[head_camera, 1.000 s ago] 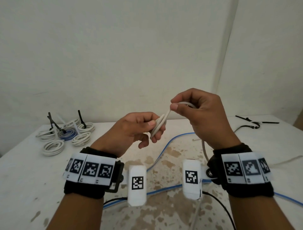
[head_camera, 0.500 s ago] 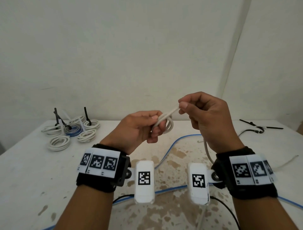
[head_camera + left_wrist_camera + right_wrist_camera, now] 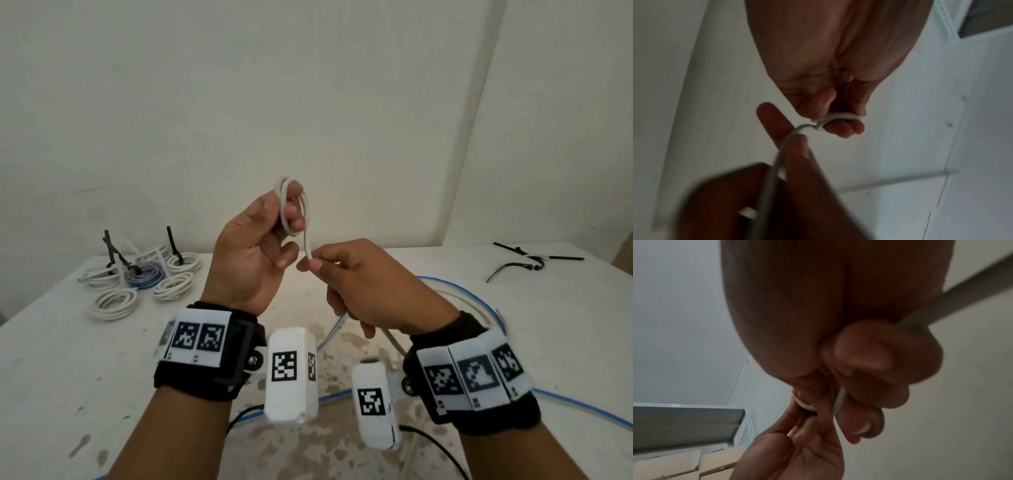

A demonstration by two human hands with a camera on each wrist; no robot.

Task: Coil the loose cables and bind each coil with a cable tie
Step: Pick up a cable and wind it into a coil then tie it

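Note:
My left hand is raised above the table and pinches a small coil of white cable, its loops wound round the fingertips. From the coil the cable drops to my right hand, which pinches it between thumb and forefinger, just below and right of the left. The rest of the white cable runs out under my right palm toward the table. The left wrist view shows the coil held at my fingertips and the strand passing into the right hand's fingers. In the right wrist view the strand runs between my curled fingers.
Several finished coils, white and one blue, bound with black ties, lie at the table's back left. Loose black cable ties lie at the back right. A long blue cable loops across the stained white table. A thin black wire lies near the front.
My left hand has risen and turned the coil upright. My right hand has dropped below it, sliding down the cable. The view has tilted down a little.

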